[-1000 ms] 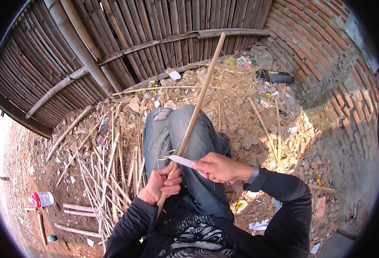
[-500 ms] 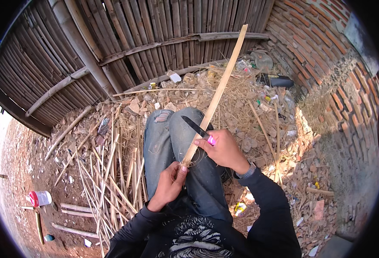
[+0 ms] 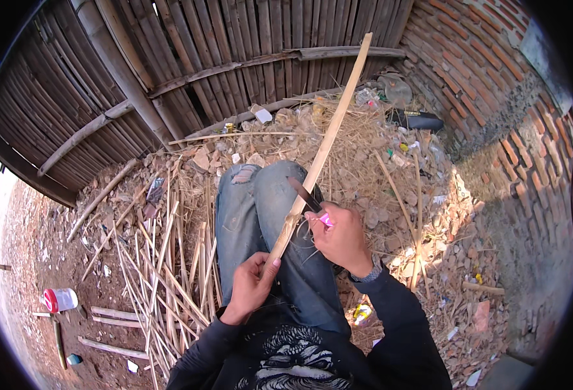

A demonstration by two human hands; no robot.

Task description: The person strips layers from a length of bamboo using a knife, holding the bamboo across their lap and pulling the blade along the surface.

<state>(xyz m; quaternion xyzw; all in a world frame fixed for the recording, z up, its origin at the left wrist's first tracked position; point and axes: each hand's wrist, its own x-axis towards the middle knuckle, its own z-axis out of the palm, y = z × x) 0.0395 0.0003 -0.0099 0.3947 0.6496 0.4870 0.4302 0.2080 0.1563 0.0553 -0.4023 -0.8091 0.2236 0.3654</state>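
A long pale bamboo strip slants up and away from my lap, its far end in front of the slatted wall. My left hand grips its near end, thumb on top, above my thigh. In my right hand is a knife with a dark blade and a pink patch at the handle. The blade lies across the strip, a little beyond a rough node. Thin curled shavings hang beside the strip under my right hand. My jeans-covered knees are beneath.
Split bamboo sticks lie piled left of my legs. A clear jar with a red lid lies on the dirt further left. Rubble and straw surround my knees. A bamboo wall stands ahead, a brick wall at right.
My left hand has shifted slightly down and left along with the strip, exposing more of its near end. My right hand and knife have moved a little nearer and right, with the blade turned.
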